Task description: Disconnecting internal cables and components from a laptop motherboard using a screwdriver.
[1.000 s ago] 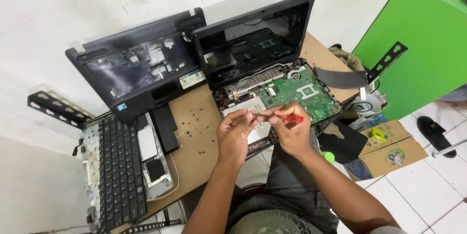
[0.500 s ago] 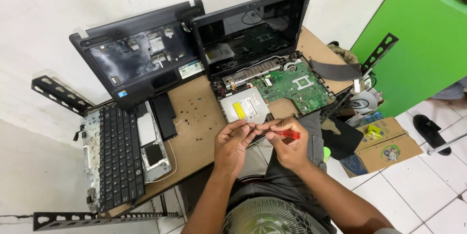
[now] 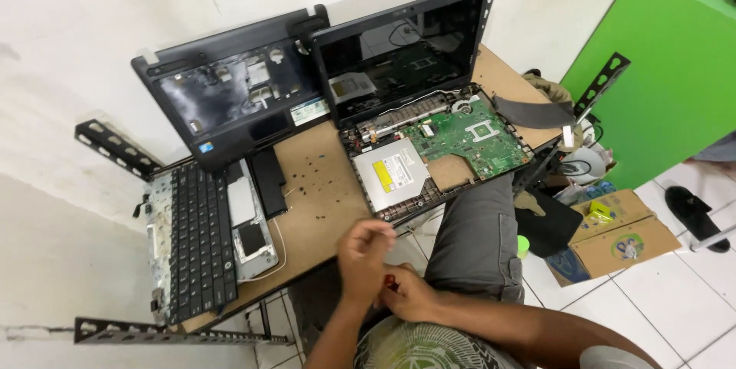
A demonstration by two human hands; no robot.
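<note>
place: repair workshop | signs: opened laptop (image 3: 429,135); loose keyboard (image 3: 198,242); bare board table (image 3: 318,200)

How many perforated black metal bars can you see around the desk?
3: one bar at the desk's left rear by the wall, one low at the front left, one beside the green cabinet. Others may be hidden.

Bare worktop (image 3: 318,192) lies open between the keyboard (image 3: 195,242) and the opened laptop base (image 3: 437,150); upright panels block the back.

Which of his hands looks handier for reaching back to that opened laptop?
Probably the left hand: it is higher, nearer the opened laptop. The right hand sits lower, near the lap, touching a red-handled tool.
</note>
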